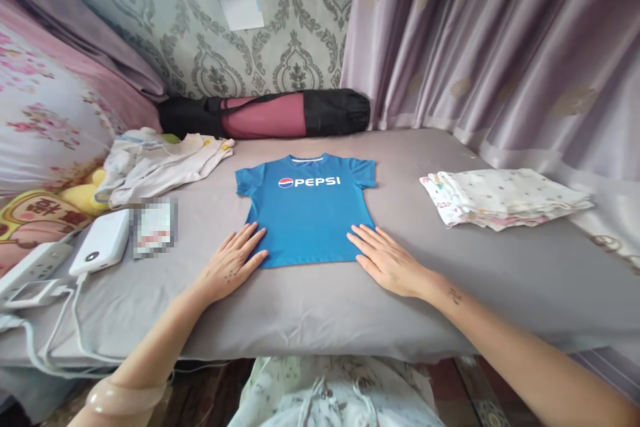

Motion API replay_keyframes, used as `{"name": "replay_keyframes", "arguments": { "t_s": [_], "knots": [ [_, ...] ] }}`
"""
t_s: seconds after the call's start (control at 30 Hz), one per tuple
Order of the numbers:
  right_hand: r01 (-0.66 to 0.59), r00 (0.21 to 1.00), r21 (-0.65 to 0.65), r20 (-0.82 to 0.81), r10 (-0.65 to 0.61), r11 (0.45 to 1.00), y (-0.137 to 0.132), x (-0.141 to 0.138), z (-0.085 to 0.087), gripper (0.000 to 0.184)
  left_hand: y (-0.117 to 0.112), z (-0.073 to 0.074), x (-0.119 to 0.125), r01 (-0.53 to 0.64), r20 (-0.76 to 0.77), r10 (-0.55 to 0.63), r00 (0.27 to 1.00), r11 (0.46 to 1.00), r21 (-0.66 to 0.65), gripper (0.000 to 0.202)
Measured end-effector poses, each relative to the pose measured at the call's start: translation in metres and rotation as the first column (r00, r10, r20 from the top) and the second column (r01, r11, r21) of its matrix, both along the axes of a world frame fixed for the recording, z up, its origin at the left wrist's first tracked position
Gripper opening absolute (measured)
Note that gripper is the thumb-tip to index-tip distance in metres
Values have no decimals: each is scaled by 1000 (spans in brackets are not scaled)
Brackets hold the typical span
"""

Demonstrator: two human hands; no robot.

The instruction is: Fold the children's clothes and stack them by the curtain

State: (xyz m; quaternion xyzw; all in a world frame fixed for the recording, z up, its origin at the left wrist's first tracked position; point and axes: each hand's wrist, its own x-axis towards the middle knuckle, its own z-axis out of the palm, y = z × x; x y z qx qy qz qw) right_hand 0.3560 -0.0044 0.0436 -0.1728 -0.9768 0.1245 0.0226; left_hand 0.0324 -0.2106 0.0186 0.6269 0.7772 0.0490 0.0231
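Observation:
A blue T-shirt (310,223) with white PEPSI lettering lies spread flat, its neck away from me and its hem towards me. My left hand (235,260) rests flat at the shirt's lower left corner, fingers stretched over the edge. On the lower right corner lies my right hand (383,257), also flat with its fingers apart. Neither hand grips the cloth. Both short sleeves point outwards, and the fabric looks mostly smooth.
The shirt lies on a grey-sheeted bed (310,313). Folded patterned cloths (505,197) are stacked at right. A rolled mat bag (265,113) lies at the back. On the left are light baby clothes (170,163), a white power bank (103,240), a power strip (37,270) and cables.

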Motion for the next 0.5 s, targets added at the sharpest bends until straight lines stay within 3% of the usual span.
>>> {"name": "replay_keyframes", "arguments": {
  "t_s": [0.13, 0.27, 0.37, 0.43, 0.5],
  "knots": [
    [34, 999, -128, -2, -34, 991, 4, 28, 4, 55, -17, 4, -10, 12, 51, -11, 999, 1000, -24, 61],
    [81, 997, -323, 22, -78, 943, 21, 45, 19, 51, -11, 29, -17, -54, 95, 59, 994, 997, -60, 57],
    [119, 992, -445, 9, -129, 887, 38, 37, 36, 42, 22, 54, -16, -56, 114, 55, 992, 998, 8, 54],
    [198, 973, -463, -11, -229, 864, 49, 21, 44, 39, 59, 67, -9, 36, 161, -51, 986, 995, 94, 48],
    [315, 937, -397, -12, -349, 862, 57, 1, 47, 39, 103, 74, 5, 152, 214, -181, 960, 978, 145, 42]
  ]
}}
